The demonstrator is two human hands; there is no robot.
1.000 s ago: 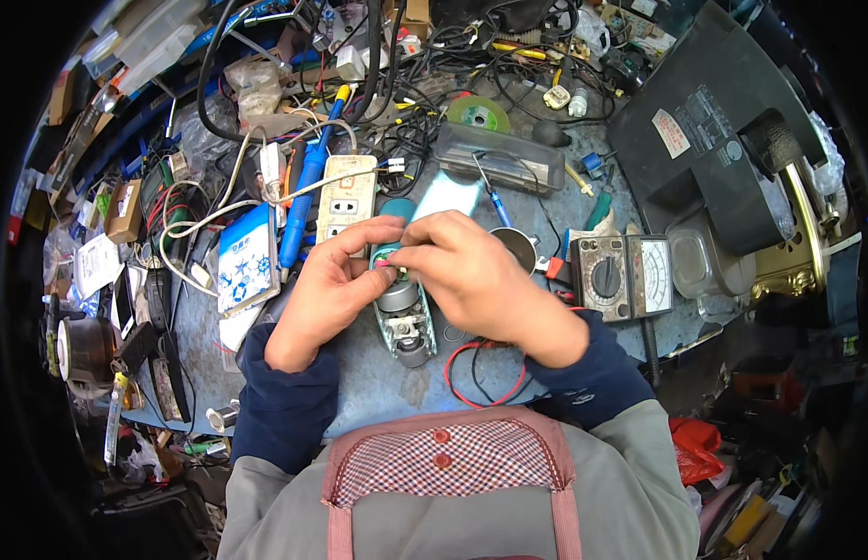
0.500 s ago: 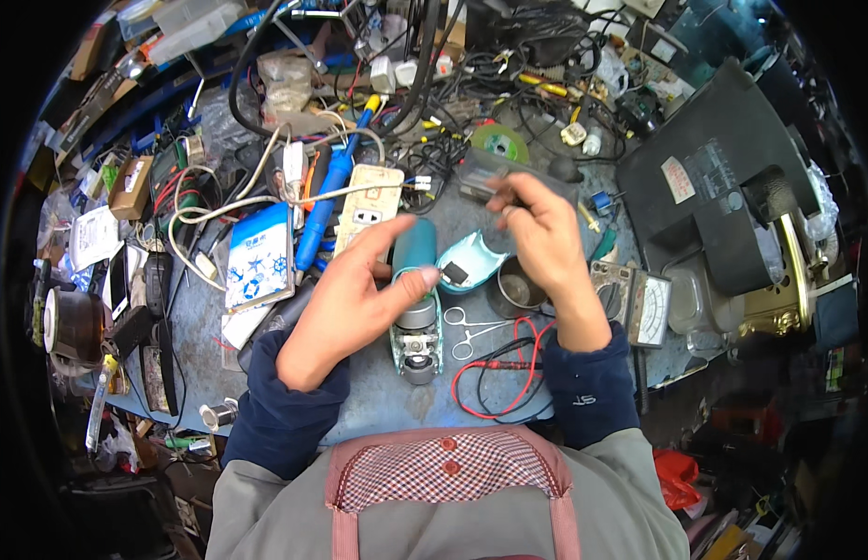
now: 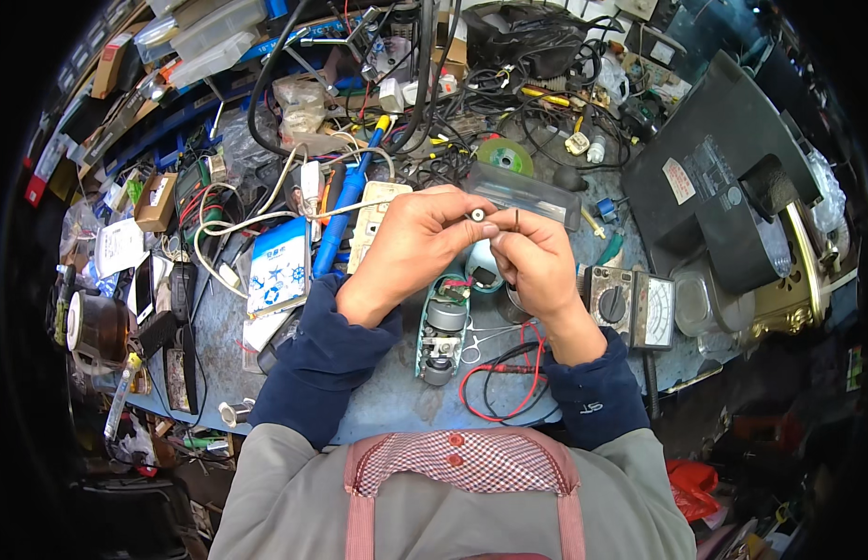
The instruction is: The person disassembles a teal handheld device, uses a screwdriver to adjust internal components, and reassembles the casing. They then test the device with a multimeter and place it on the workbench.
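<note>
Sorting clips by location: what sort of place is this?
Probably an electronics repair bench: there's a dial meter, an opened device with its insides exposed, and tangled cables.

The wide head view looks steeply down on fingers (image 3: 448,203) and workbench (image 3: 387,385)

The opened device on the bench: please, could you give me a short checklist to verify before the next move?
1. Opened device uncovered, inside showing: ok.
2. Small white-ended part at the fingertips of the left grip: ok.
3. Right grip also firm on that part: cannot tell, the fingers hide it.
4. Red test lead well away from the device: not ok, its loop lies close by.
5. Reading on the analog meter: cannot tell, too small.
</note>
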